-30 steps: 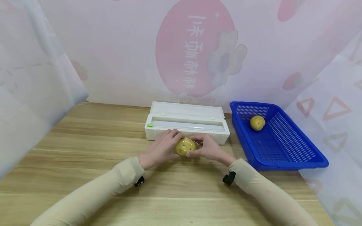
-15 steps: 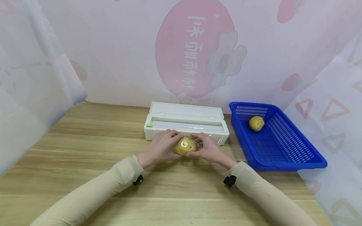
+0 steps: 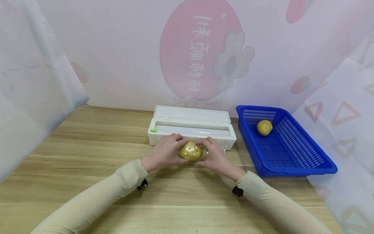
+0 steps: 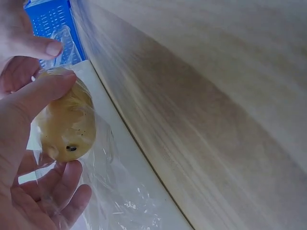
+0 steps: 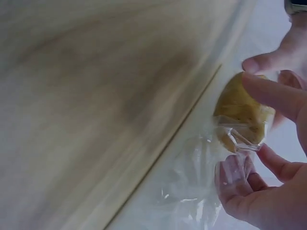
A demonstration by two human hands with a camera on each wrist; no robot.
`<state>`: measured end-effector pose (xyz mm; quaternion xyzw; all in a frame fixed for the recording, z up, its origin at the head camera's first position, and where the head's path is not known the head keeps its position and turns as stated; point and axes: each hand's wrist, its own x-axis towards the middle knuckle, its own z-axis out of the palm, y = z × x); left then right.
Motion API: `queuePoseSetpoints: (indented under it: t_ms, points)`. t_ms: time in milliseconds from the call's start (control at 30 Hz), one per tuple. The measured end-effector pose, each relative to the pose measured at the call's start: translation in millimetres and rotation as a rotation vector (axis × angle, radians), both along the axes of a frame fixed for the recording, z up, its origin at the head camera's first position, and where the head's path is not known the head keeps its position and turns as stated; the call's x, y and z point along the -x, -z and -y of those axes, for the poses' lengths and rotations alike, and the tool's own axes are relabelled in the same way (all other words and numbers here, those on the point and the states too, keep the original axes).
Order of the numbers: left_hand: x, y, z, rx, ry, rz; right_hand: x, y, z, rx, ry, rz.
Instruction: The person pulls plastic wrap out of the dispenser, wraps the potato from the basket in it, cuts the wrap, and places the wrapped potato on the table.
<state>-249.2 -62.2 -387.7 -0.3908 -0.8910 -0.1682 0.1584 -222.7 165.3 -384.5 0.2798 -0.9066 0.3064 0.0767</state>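
Note:
A yellow potato (image 3: 190,151), partly covered in clear cling film (image 4: 112,179), is held just in front of a white cling film box (image 3: 193,138). My left hand (image 3: 166,152) grips the potato's left side, thumb on one face and fingertips on the other. On the other side, my right hand (image 3: 215,159) has its fingers curled in the film (image 5: 242,139) at the potato's right end. Its thumb lies close to the potato (image 5: 240,110) in the right wrist view. Film runs loosely between the hands and the box front.
The box lid (image 3: 192,114) stands open at the back, showing the roll; a green slider (image 3: 153,130) sits at its left end. To the right is a blue basket (image 3: 257,152) with another potato (image 3: 264,127) inside. Wooden table (image 3: 87,149) surrounds the work.
My right fingers and thumb have spread further apart beside the potato, shifting the film there. The left hand keeps its grip, and the potato has turned and shifted slightly left.

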Motion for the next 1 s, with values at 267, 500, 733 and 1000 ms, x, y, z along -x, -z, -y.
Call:
queuePoseSetpoints:
  t_ms: [267,500,733,1000]
  points:
    - [3.5,0.8,0.0,-0.007,0.004,0.024,7.7,10.0,0.2,0.027,-0.016,-0.070]
    - [5.7,2.3,-0.5,-0.065,0.016,0.087,13.1,10.7,-2.3,0.058,-0.031,-0.116]
    - [5.8,4.6,-1.1,-0.150,-0.001,0.095,16.4,12.5,-6.7,0.097,-0.041,-0.084]
    - [7.2,1.9,-5.2,-0.169,0.025,0.139,18.1,12.3,-9.9,0.087,-0.046,-0.062]
